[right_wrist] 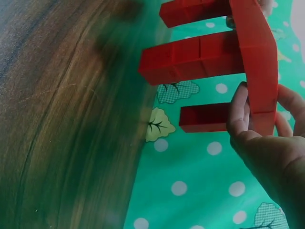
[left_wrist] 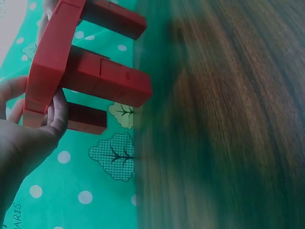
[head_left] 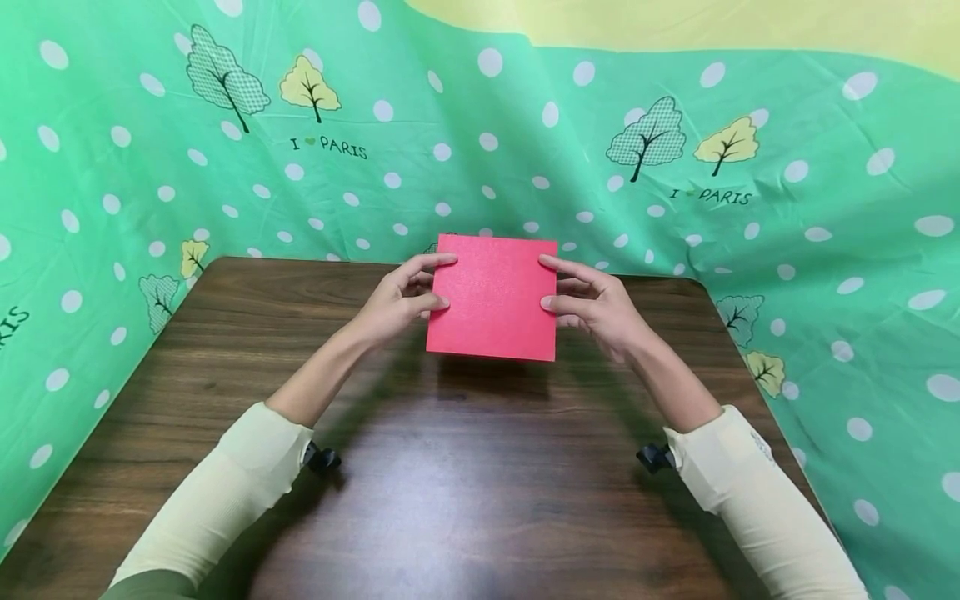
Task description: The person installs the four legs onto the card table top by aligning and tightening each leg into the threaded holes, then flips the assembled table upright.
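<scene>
A small red stool-shaped piece point(head_left: 492, 297) with a flat square top is held out over the far part of the table. Its block-like legs show from the side in both wrist views, such as one leg point(left_wrist: 107, 78) in the left and another leg point(right_wrist: 190, 62) in the right. My left hand point(head_left: 393, 300) grips the left edge, two fingertips on the top face and other fingers curled behind it. On the opposite edge, my right hand point(head_left: 603, 308) grips the same way. The legs are hidden in the head view.
The dark wood-grain table point(head_left: 420, 467) stretches beneath both arms, with a shadow below the red piece. Behind it and along its sides hangs a green dotted cloth point(head_left: 465, 108) printed with trees. Each wrist carries a small black camera mount point(head_left: 322, 458).
</scene>
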The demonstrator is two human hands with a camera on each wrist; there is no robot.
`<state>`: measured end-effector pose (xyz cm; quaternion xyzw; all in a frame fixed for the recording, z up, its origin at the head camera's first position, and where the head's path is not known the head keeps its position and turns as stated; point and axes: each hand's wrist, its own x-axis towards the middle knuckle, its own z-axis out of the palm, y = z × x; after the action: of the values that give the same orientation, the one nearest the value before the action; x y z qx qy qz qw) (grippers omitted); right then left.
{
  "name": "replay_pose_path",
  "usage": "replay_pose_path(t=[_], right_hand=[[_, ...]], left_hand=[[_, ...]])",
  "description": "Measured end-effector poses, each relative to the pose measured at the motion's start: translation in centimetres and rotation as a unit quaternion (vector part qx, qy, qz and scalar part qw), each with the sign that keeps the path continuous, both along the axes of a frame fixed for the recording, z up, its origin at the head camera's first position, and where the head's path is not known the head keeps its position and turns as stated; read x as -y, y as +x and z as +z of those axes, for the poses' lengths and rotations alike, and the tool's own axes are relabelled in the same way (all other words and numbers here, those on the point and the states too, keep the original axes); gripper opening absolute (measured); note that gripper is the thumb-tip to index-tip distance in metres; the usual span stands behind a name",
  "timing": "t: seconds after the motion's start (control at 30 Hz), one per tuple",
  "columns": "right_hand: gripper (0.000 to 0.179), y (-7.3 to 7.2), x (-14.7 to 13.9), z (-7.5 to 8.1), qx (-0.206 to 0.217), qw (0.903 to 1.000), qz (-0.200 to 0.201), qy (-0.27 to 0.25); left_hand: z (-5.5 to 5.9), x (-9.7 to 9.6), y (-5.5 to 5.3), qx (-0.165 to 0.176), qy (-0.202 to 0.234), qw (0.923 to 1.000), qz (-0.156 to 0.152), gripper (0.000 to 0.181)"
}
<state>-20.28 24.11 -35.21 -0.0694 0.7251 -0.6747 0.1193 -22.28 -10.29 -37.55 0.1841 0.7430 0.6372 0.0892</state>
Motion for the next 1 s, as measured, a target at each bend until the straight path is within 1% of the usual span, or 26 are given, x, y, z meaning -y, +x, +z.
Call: replay_pose_path(t=[0.17,0.3,0.57,0.83,1.0], right_hand=[[0.070,-0.3,0.1,0.1,0.024,0.9996,-0.003,0.015],[0.072,-0.5,0.2,0.1,0.038,0.9990,-0.001,0.024],[0.072,-0.9,0.6,-0.2,0.065,0.9979,0.002,0.001],[0.073,-1.3,0.8,-0.8,0.093,0.9956,-0.004,-0.012],[0.075,-1.4,0.9,-1.0,0.101,0.9947,-0.007,-0.016]], left_hand=[[0.1,-0.2,0.1,0.037,0.005,0.9993,0.002,0.064],[0.1,-0.4,-0.1,0.066,0.008,0.9977,0.007,0.064],[0.0,-0.4,-0.5,0.110,0.005,0.9938,0.021,0.063],[0.0,-0.5,-0.8,0.133,0.002,0.9908,0.022,0.063],[-0.1,-0.5,-1.0,0.145,0.004,0.9891,0.023,0.063]])
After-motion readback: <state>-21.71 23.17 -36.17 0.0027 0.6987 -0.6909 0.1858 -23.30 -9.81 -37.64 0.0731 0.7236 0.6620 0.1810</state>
